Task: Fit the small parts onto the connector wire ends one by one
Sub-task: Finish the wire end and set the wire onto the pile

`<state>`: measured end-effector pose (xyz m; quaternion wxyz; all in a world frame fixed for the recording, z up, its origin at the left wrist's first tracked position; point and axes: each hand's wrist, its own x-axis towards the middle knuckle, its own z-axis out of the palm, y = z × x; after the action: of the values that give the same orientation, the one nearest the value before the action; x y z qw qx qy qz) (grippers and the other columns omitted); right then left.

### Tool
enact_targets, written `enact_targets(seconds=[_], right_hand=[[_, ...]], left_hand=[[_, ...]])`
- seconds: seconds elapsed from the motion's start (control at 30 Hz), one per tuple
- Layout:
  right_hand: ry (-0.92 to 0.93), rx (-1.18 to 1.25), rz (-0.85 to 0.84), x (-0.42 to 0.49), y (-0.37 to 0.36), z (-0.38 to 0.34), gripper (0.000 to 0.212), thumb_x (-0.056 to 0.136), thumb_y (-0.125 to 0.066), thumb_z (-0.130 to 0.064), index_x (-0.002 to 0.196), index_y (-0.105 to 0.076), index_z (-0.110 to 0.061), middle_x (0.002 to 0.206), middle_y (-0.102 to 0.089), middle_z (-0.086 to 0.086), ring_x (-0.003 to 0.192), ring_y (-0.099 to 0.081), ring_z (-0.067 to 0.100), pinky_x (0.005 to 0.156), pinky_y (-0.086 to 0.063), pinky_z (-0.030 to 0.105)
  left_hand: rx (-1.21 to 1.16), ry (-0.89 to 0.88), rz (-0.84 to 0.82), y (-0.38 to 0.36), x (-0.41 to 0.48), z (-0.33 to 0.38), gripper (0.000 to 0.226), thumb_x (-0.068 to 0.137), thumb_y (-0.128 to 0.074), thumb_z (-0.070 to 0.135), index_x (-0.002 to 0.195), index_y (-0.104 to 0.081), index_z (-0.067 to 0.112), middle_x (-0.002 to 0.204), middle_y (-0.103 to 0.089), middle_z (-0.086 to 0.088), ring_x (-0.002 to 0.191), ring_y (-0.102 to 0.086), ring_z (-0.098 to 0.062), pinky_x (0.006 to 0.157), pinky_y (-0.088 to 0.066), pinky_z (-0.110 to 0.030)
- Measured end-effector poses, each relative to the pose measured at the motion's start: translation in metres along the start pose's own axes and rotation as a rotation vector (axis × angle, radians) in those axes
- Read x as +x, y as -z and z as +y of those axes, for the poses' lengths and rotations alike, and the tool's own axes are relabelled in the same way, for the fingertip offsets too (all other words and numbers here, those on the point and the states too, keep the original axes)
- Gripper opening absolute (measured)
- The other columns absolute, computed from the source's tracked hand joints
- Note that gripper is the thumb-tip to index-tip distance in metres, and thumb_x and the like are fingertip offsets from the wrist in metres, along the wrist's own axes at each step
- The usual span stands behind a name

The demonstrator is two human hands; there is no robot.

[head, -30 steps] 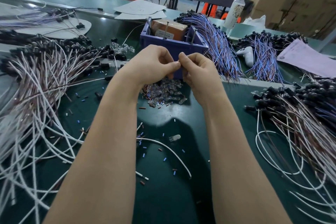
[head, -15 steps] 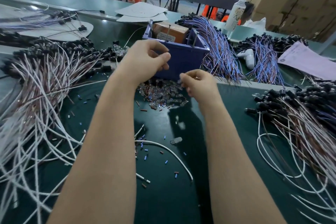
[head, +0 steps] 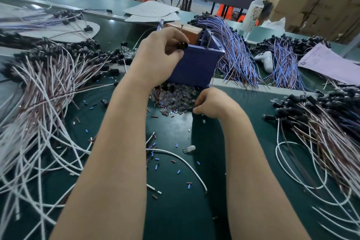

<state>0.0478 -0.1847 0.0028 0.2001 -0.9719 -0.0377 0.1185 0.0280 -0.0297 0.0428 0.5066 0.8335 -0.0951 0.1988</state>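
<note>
Bench (head: 175,210), bin (head: 196,68) (box (head: 191,32) inside), parts (head: 175,100)

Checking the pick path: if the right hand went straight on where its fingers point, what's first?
The pile of small clear parts, just off the fingertips of the right hand. They may already touch it; depth is unclear.

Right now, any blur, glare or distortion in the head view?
Head view: fisheye bends the edges; white-and-brown wire bundle at far left smears with blur; soft glare on the dark green table mat mid-frame; right forearm shadows the mat; centre sharp.
</note>
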Motion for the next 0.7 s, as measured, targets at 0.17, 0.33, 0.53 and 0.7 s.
enact_targets(seconds=[0.17,0.33,0.53,0.7], right_hand=[[-0.007,0.099,0.028,-0.004,0.004,0.004,0.004,0.087,-0.067,-0.015,0.084,-0.066,-0.013,0.091,-0.068,0.01,0.092,-0.065,0.025,0.089,-0.053,0.037],[0.259,0.749,0.417,-0.014,0.031,-0.008,0.012,0.083,-0.069,-0.005,0.082,-0.067,-0.017,0.077,-0.068,0.003,0.072,-0.066,0.014,0.08,-0.057,0.03],[0.47,0.753,0.535,-0.029,0.044,-0.026,0.019,0.083,-0.067,-0.003,0.08,-0.067,-0.022,0.078,-0.07,0.0,0.075,-0.069,0.013,0.08,-0.058,0.033],[0.453,0.539,0.586,-0.029,0.042,-0.029,0.015,0.082,-0.068,-0.008,0.079,-0.066,-0.022,0.081,-0.07,0.0,0.079,-0.069,0.016,0.082,-0.056,0.036]], left_hand=[[-0.052,0.015,-0.031,0.0,-0.001,-0.002,0.02,0.091,-0.056,0.002,0.101,-0.064,0.017,0.104,-0.068,0.001,0.098,-0.063,-0.004,0.09,-0.046,-0.01],[-0.062,0.02,-0.07,-0.001,-0.001,-0.004,0.02,0.091,-0.056,0.002,0.104,-0.065,0.014,0.107,-0.069,-0.001,0.102,-0.064,-0.009,0.098,-0.047,-0.022],[-0.03,0.015,-0.116,-0.002,-0.001,-0.005,0.021,0.09,-0.058,0.003,0.103,-0.064,0.019,0.106,-0.07,-0.003,0.102,-0.064,-0.012,0.1,-0.047,-0.033],[-0.012,0.0,-0.139,-0.003,-0.001,-0.005,0.021,0.091,-0.057,0.004,0.101,-0.063,0.022,0.101,-0.07,0.0,0.099,-0.065,-0.011,0.098,-0.049,-0.031]])
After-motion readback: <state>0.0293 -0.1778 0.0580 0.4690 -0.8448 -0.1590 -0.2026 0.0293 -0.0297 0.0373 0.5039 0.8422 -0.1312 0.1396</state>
